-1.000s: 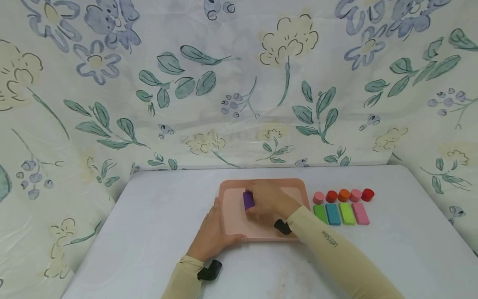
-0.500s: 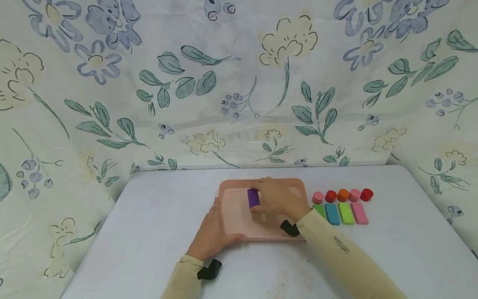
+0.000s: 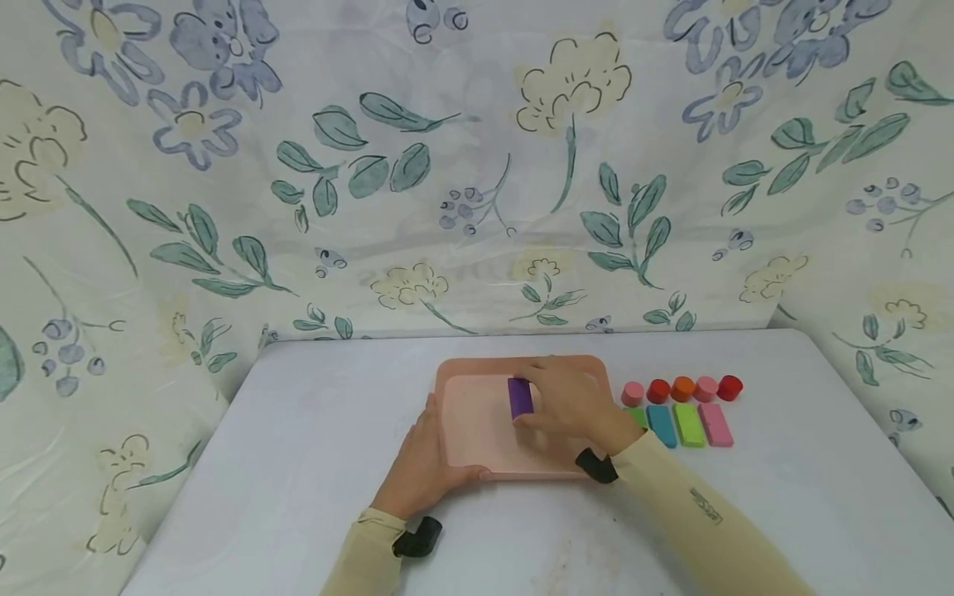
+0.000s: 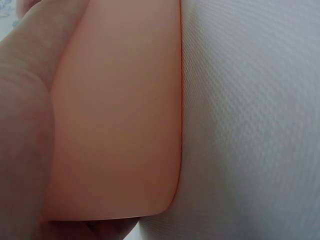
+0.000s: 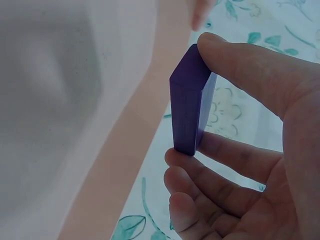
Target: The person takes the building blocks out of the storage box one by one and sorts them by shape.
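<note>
My right hand (image 3: 574,403) pinches a purple rectangular block (image 3: 520,399) over a shallow pink tray (image 3: 474,422). In the right wrist view, the thumb presses one end of the purple block (image 5: 187,112) while fingertips support the opposite end; its broad face is seen edge-on. At the tray's near left corner, my left hand (image 3: 419,465) holds the tray, fingers along the left side and thumb at the front edge. The left wrist view shows the tray's outer wall (image 4: 120,115) close up, with thumb and fingers on either side of the corner.
Right of the tray stands a row of short cylinders (image 3: 682,389) in pink, red and orange. Before them lie rectangular blocks: green, blue (image 3: 662,426), lime (image 3: 689,425) and pink (image 3: 716,425). A floral cloth (image 3: 477,165) hangs behind the white table (image 3: 335,414).
My right hand has moved to the right over the tray, carrying the purple block with it. My left hand has kept its place at the tray's corner.
</note>
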Demonstrator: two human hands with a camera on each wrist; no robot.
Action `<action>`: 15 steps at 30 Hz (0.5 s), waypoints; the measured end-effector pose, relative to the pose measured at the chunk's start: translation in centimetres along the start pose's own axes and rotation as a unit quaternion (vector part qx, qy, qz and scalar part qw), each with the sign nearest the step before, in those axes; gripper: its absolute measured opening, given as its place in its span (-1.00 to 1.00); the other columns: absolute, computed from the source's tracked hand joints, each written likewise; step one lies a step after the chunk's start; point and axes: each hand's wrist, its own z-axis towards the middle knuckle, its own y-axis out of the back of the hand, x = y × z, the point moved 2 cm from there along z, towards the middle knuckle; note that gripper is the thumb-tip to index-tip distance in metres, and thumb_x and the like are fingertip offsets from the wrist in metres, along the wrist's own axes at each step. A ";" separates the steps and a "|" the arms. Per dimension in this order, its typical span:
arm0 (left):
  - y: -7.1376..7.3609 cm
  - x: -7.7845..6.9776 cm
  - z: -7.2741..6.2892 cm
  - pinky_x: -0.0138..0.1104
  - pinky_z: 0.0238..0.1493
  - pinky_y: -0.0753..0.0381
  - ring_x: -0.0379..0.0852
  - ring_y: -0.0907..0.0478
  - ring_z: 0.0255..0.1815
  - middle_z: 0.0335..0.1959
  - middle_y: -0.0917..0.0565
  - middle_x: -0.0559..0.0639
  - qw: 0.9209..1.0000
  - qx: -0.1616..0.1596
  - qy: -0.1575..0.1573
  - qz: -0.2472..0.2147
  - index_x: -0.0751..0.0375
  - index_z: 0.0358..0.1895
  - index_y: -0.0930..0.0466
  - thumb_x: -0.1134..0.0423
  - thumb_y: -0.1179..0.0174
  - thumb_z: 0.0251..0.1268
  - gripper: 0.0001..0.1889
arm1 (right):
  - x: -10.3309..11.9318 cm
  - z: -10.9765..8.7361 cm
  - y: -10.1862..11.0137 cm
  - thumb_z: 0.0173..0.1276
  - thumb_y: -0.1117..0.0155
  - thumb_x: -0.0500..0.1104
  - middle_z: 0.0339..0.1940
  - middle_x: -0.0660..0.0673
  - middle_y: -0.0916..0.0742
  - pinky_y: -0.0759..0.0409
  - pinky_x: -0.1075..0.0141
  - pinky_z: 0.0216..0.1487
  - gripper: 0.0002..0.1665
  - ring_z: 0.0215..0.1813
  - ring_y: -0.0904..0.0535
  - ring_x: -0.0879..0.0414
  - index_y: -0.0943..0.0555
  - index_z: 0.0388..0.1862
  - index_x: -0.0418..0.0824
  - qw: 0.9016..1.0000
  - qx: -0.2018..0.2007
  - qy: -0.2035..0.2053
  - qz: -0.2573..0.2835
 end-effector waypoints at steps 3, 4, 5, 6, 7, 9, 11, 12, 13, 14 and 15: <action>0.0 -0.1 0.0 0.16 0.47 -0.18 0.34 -0.13 0.53 0.59 -0.02 0.39 1.000 -0.001 -0.004 0.001 0.44 0.59 0.29 -0.33 -0.55 -0.21 0.51 | -0.2 -0.5 0.2 0.18 -0.52 0.18 0.40 -0.11 -0.55 -0.47 -0.04 0.35 -0.10 0.42 -0.44 -0.08 -0.46 0.46 -0.06 1.000 -0.011 0.004 -0.009; 0.0 -0.1 0.0 0.16 0.47 -0.17 0.34 -0.12 0.53 0.59 -0.01 0.39 1.000 0.000 -0.004 0.002 0.44 0.59 0.29 -0.33 -0.55 -0.21 0.51 | -0.3 -0.6 0.3 0.17 -0.53 0.18 0.40 -0.12 -0.56 -0.46 -0.06 0.35 -0.10 0.41 -0.44 -0.08 -0.46 0.45 -0.06 1.000 -0.014 0.005 -0.012; 0.0 -0.1 0.0 0.16 0.47 -0.17 0.34 -0.12 0.53 0.59 -0.01 0.39 1.000 -0.001 -0.004 0.002 0.45 0.59 0.29 -0.32 -0.55 -0.21 0.51 | -0.3 -0.8 0.4 0.16 -0.54 0.18 0.39 -0.12 -0.56 -0.45 -0.07 0.36 -0.10 0.41 -0.44 -0.09 -0.47 0.44 -0.07 1.000 -0.016 0.006 -0.011; 0.0 -0.1 0.0 0.16 0.47 -0.17 0.34 -0.12 0.53 0.59 -0.01 0.40 1.000 -0.001 -0.004 0.002 0.45 0.59 0.29 -0.31 -0.56 -0.20 0.50 | -0.4 -0.9 0.4 0.16 -0.54 0.18 0.39 -0.13 -0.57 -0.44 -0.08 0.36 -0.10 0.41 -0.43 -0.09 -0.48 0.44 -0.08 1.000 -0.018 0.006 -0.012; 0.0 -0.1 0.0 0.15 0.47 -0.17 0.34 -0.12 0.53 0.59 -0.01 0.40 1.000 -0.001 -0.003 0.003 0.45 0.59 0.29 -0.31 -0.55 -0.20 0.50 | -0.4 -1.1 0.5 0.15 -0.54 0.18 0.38 -0.13 -0.57 -0.44 -0.08 0.36 -0.11 0.41 -0.43 -0.10 -0.49 0.42 -0.09 1.000 -0.021 0.008 -0.016; 0.0 0.0 0.0 0.16 0.47 -0.17 0.35 -0.12 0.53 0.58 -0.02 0.40 1.000 -0.002 -0.002 0.003 0.46 0.59 0.29 -0.32 -0.55 -0.21 0.51 | -0.6 -1.4 0.6 0.16 -0.55 0.17 0.37 -0.15 -0.58 -0.44 -0.08 0.36 -0.12 0.40 -0.43 -0.11 -0.49 0.41 -0.11 1.000 -0.024 0.012 -0.012; 0.0 0.0 0.0 0.15 0.47 -0.17 0.34 -0.12 0.53 0.58 -0.02 0.40 1.000 -0.001 0.001 0.004 0.45 0.59 0.29 -0.34 -0.55 -0.21 0.51 | -0.8 -1.8 0.7 0.16 -0.56 0.15 0.36 -0.16 -0.58 -0.47 -0.06 0.35 -0.13 0.40 -0.43 -0.11 -0.50 0.40 -0.14 0.999 -0.029 0.016 -0.005; -0.1 0.0 0.0 0.15 0.47 -0.18 0.34 -0.13 0.53 0.58 -0.02 0.40 1.000 -0.002 0.001 0.005 0.46 0.59 0.28 -0.34 -0.55 -0.22 0.51 | -0.9 -1.9 0.8 0.15 -0.56 0.14 0.36 -0.17 -0.58 -0.47 -0.07 0.35 -0.13 0.40 -0.42 -0.12 -0.50 0.40 -0.14 0.999 -0.030 0.017 0.000; 0.0 0.0 0.0 0.15 0.47 -0.18 0.35 -0.13 0.52 0.58 -0.03 0.41 1.000 -0.003 -0.001 0.005 0.47 0.58 0.28 -0.34 -0.54 -0.22 0.51 | -1.0 -2.1 0.8 0.15 -0.57 0.13 0.36 -0.17 -0.57 -0.45 -0.07 0.35 -0.13 0.40 -0.41 -0.13 -0.50 0.39 -0.15 0.999 -0.032 0.018 0.005; 0.0 0.0 0.0 0.15 0.46 -0.19 0.35 -0.14 0.52 0.57 -0.04 0.42 1.000 -0.004 -0.002 0.005 0.48 0.58 0.27 -0.34 -0.55 -0.21 0.51 | -1.1 -2.3 0.9 0.15 -0.57 0.11 0.36 -0.18 -0.57 -0.43 -0.08 0.37 -0.13 0.40 -0.39 -0.14 -0.50 0.39 -0.16 0.999 -0.034 0.019 0.013; 0.0 0.0 0.1 0.15 0.46 -0.19 0.35 -0.14 0.52 0.57 -0.04 0.42 1.000 -0.005 -0.004 0.006 0.49 0.58 0.27 -0.34 -0.55 -0.21 0.51 | -1.3 -2.5 1.0 0.15 -0.58 0.11 0.36 -0.17 -0.57 -0.44 -0.08 0.36 -0.13 0.41 -0.37 -0.15 -0.51 0.39 -0.16 0.999 -0.036 0.019 0.018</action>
